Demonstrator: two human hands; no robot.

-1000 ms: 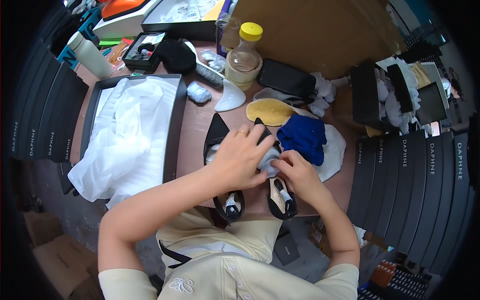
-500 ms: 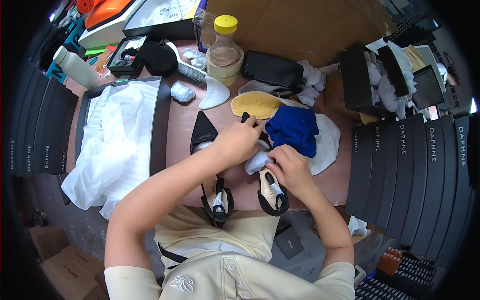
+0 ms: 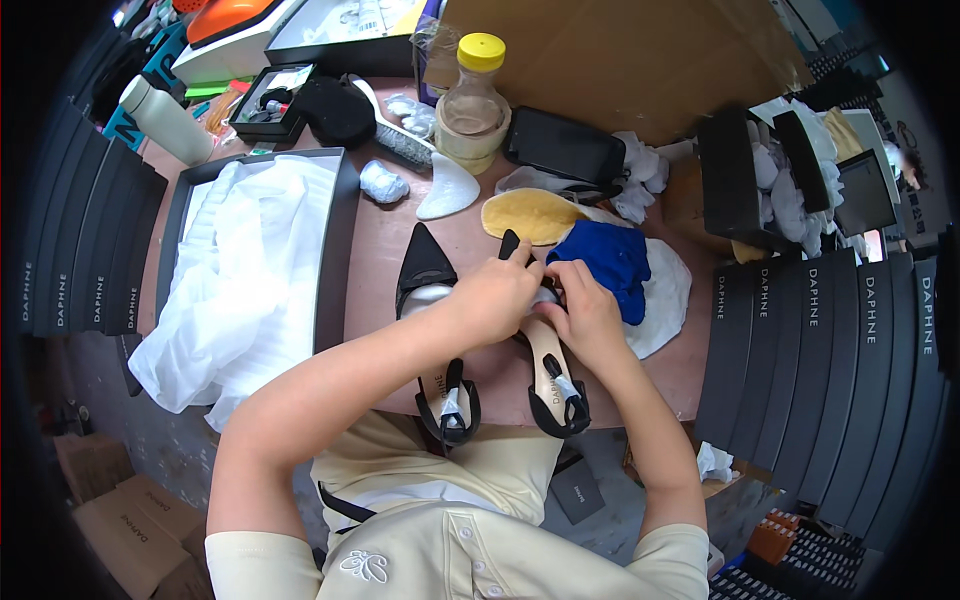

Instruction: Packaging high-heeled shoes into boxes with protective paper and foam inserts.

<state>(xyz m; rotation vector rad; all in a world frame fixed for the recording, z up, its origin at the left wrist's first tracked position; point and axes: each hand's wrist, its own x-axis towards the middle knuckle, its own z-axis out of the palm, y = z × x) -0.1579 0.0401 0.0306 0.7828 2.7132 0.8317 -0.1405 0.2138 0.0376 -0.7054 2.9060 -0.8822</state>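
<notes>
Two black pointed slingback shoes lie side by side on the pink table, toes pointing away from me. My left hand [image 3: 500, 295] is closed over the front of the right-hand shoe [image 3: 547, 365], whose black toe tip shows past the fingers. At that shoe's opening, my right hand [image 3: 588, 312] has its fingers bent around a wad of white tissue paper [image 3: 545, 296], mostly hidden by both hands. Beside my left forearm lies the other shoe [image 3: 427, 262], with pale stuffing in its toe. White wrapping shows on the straps at both heels.
An open shoe box [image 3: 335, 240] with white tissue paper [image 3: 240, 270] stands at left. Beyond my hands are a blue cloth [image 3: 605, 265], a yellow pad [image 3: 525, 215], a yellow-capped bottle [image 3: 478, 100] and a brush [image 3: 400, 145]. Stacked dark boxes [image 3: 830, 350] flank the table.
My right hand has moved away from me toward the shoe's toe, and the tissue wad now sits deeper between my hands. The whole view has shifted slightly.
</notes>
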